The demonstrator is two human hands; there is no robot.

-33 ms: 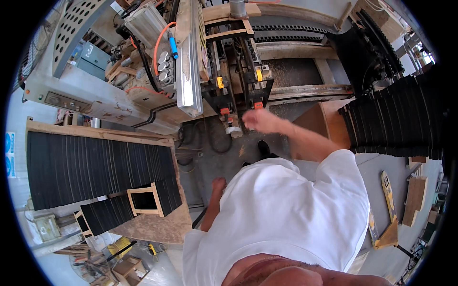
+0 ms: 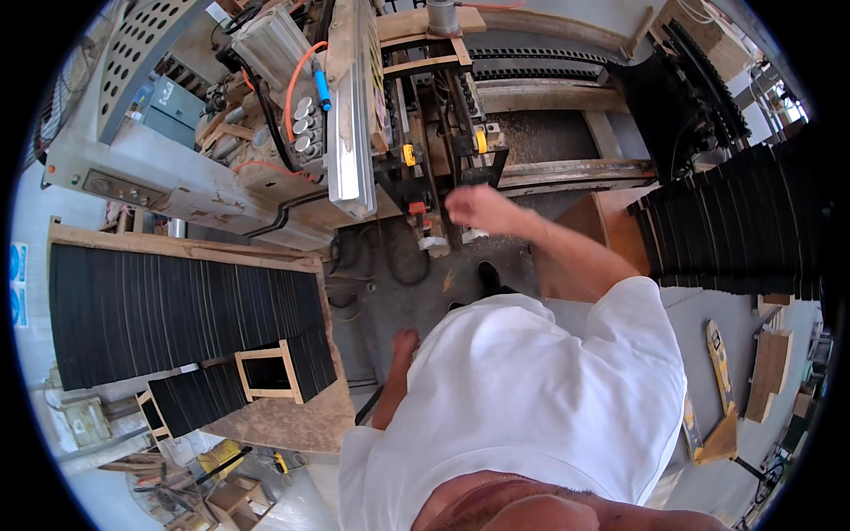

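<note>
Head camera view: the right hand (image 2: 476, 211) reaches forward over the near end of a machine (image 2: 434, 190), blurred, with its fingers looking bent inward. Whether it grips anything or touches the machine, I cannot tell. Just left of this hand, a red block (image 2: 416, 208) sits on the left rail of the machine, with a pale end piece (image 2: 432, 241) slightly nearer the body. Ahead of the hand are two yellow clips (image 2: 408, 154), one on each rail, and farther ahead a wooden frame (image 2: 421, 65) lies across the rails beneath a metal cylinder (image 2: 441, 16). Farther left of the hand runs a long metal beam (image 2: 351, 168), and past it hang a blue handle (image 2: 322, 91) and an orange hose (image 2: 295, 80).

The left hand (image 2: 405, 342) hangs low beside the white shirt (image 2: 540, 380), well apart from the machine; its fingers seem loosely curled, but I cannot tell if it holds something. Well to its left stands a long row of black panels (image 2: 186, 301), with a small wood-edged box (image 2: 293, 372) on its nearer side.

Right of the right hand, past the forearm, is another black stack (image 2: 735, 217) beside a brown board (image 2: 624, 230). A dark shoe (image 2: 488, 274) shows on the floor below that hand.
</note>
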